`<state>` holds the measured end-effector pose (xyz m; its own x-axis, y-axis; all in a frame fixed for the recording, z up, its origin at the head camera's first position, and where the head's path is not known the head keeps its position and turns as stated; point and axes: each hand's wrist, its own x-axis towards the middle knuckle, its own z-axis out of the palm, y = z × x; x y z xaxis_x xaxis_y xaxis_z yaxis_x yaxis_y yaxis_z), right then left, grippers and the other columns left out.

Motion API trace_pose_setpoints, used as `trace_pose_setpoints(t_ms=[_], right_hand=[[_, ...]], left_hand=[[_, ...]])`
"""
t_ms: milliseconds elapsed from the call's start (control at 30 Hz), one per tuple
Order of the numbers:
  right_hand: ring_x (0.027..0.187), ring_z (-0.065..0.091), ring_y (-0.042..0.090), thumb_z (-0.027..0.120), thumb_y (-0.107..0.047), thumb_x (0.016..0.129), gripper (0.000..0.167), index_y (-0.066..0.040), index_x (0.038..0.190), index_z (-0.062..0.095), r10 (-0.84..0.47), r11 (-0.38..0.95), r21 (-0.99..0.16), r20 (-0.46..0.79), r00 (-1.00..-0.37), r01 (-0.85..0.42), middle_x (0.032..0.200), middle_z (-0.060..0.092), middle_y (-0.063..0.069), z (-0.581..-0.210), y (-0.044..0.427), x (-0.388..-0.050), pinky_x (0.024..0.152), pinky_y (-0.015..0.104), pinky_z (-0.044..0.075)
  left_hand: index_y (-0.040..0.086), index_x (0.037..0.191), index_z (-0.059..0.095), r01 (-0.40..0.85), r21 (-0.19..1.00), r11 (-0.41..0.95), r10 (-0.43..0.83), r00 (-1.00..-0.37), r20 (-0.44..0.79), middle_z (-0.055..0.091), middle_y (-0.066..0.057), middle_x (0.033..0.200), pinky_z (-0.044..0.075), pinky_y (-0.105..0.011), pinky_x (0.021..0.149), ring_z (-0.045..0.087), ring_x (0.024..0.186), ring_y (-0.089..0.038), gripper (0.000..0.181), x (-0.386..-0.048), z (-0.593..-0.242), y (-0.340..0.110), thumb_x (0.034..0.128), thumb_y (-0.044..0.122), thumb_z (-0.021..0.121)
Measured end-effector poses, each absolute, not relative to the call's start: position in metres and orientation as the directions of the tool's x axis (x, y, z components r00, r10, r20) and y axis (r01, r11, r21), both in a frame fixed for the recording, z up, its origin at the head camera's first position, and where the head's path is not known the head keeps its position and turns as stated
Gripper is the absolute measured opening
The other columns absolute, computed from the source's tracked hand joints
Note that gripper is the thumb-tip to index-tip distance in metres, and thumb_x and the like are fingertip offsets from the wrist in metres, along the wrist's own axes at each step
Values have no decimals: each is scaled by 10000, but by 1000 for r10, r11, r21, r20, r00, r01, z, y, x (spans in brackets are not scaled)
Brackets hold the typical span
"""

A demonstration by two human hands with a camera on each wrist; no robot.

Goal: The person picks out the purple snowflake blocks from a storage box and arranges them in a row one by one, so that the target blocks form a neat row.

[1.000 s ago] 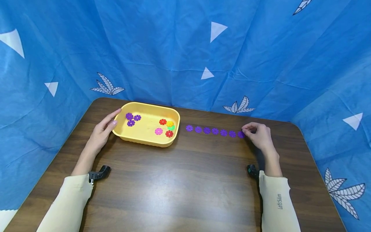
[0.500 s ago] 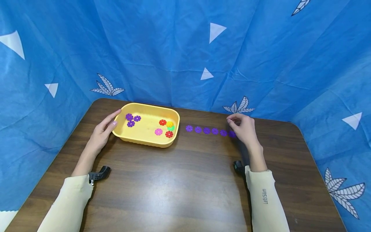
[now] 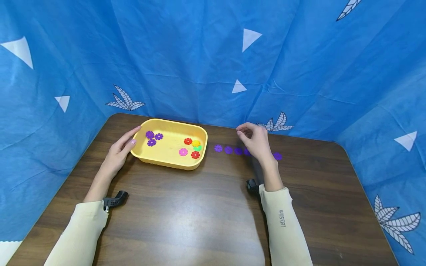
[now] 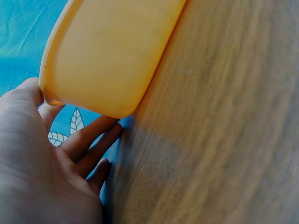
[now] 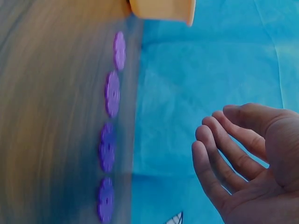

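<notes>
The left hand [image 3: 119,149], fingers slightly spread and thumb apart, touches the left end of one yellow plastic tray [image 3: 169,147] on the desk [image 3: 186,214]. Just right of this hand, the tray's long axis runs toward the right hand, its right end slightly nearer the person. Inside, nearest the left hand, three purple flower discs [image 3: 151,142] show; farther right from that hand lie one pink flower disc [image 3: 183,152], two red flower discs [image 3: 188,141], one yellow flower disc [image 3: 196,143] and one green flower disc [image 3: 197,148]. Between tray and right hand [image 3: 257,142] begins a purple disc row [image 3: 228,150], running rightward: four discs left of this hand, one right of it. The right hand holds nothing, fingers loosely bent. Only the left wrist view shows fingers beside the tray's outer wall; only the right wrist view shows the right palm.
</notes>
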<state>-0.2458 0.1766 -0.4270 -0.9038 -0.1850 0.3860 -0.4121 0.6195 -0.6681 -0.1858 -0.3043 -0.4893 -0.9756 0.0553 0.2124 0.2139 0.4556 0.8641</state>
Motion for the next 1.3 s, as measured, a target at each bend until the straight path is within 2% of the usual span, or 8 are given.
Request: trace_pose_setpoints(t_ms=[267, 600, 967, 1167, 1300], right_hand=[[865, 752, 242, 721, -91, 995, 114, -29, 1066, 785, -224, 588, -677, 390, -893, -443, 954, 781, 99, -429, 154, -247, 811, 414, 633], [873, 746, 204, 728, -115, 996, 99, -71, 1063, 785, -253, 546, -693, 401, -881, -472, 966, 781, 70, -423, 123, -249, 818, 399, 633], [875, 708, 162, 746, -121, 989, 134, -52, 1098, 781, -321, 499, -702, 395, -861, -508, 972, 767, 52, -417, 65, -253, 835, 311, 630], [932, 706, 157, 735, -120, 996, 155, -35, 1121, 771, -396, 470, -706, 367, -841, -530, 988, 768, 42, -416, 35, -254, 885, 286, 613], [981, 712, 163, 720, -120, 1007, 193, -18, 1167, 756, -463, 470, -708, 312, -830, -528, 1046, 774, 54, -418, 16, -254, 921, 318, 607]], left_hand=[[313, 1610, 455, 193, 860, 473, 46, -980, 194, 423, 21, 1680, 346, -13, 1069, 393, 1512, -37, 477, -186, -488, -304, 1135, 331, 480], [311, 1610, 455, 201, 865, 459, 48, -978, 202, 426, 4, 1678, 351, -9, 1066, 402, 1497, -15, 474, -184, -489, -304, 1137, 308, 479], [288, 1617, 447, 182, 868, 461, 39, -982, 185, 413, -6, 1686, 344, -10, 1063, 381, 1553, -255, 485, -187, -488, -304, 1134, 288, 490], [272, 1618, 448, 191, 868, 459, 41, -980, 194, 414, -21, 1685, 354, -18, 1063, 386, 1549, -277, 488, -186, -488, -304, 1133, 294, 491], [285, 1610, 460, 189, 873, 450, 39, -981, 192, 422, 1, 1680, 353, -16, 1066, 388, 1548, -263, 481, -187, -490, -303, 1131, 297, 497]])
